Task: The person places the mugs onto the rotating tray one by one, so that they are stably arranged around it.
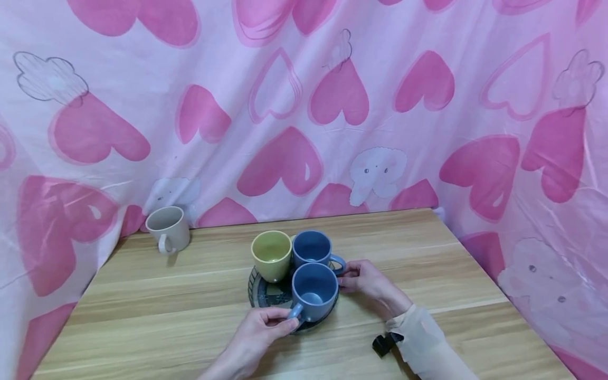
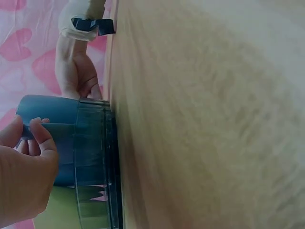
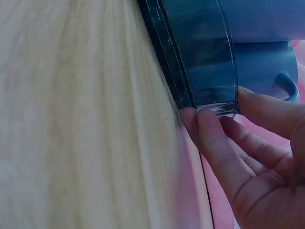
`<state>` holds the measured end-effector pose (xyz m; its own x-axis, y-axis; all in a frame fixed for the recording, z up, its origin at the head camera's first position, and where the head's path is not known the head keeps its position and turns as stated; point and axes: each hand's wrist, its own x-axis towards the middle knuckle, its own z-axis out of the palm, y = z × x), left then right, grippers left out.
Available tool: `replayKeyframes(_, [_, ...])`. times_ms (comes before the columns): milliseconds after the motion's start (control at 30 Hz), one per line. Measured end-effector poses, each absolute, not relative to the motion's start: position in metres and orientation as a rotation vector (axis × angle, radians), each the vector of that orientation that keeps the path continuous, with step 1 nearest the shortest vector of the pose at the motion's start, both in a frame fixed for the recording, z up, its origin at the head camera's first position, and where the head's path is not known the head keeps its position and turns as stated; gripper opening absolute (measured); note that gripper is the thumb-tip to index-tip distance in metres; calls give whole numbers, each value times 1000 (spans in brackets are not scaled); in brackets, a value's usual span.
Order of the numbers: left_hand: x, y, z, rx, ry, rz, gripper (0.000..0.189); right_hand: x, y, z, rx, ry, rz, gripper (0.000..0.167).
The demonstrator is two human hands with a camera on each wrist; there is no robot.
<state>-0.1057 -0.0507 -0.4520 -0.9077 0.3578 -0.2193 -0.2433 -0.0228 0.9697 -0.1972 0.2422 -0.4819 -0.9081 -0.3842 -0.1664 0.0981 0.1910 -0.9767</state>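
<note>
A round tray (image 1: 258, 291) with a dark base and a clear low wall (image 3: 207, 62) stands on the table. In it are a front blue mug (image 1: 317, 295), a second blue mug (image 1: 311, 244) behind it and a yellow-green mug (image 1: 271, 257) at the left. My left hand (image 1: 256, 332) pinches the front blue mug's handle (image 2: 52, 129) between thumb and fingers. On the right side, my right hand (image 1: 368, 283) grips the tray's clear wall, thumb (image 3: 267, 109) at its upper edge and fingertips low on the outside. The back blue mug's handle points toward that hand.
A beige mug (image 1: 170, 229) stands apart at the table's back left corner. The wooden table (image 1: 166, 306) ends at a pink heart-patterned cloth (image 1: 285, 158) behind and at both sides. A black strap (image 1: 386, 343) hangs at my right wrist.
</note>
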Motion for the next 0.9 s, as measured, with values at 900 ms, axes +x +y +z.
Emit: replayKeyframes(900, [-111, -44, -457, 155, 1723, 1925, 32, -196, 242, -484, -256, 2146, -1740, 15])
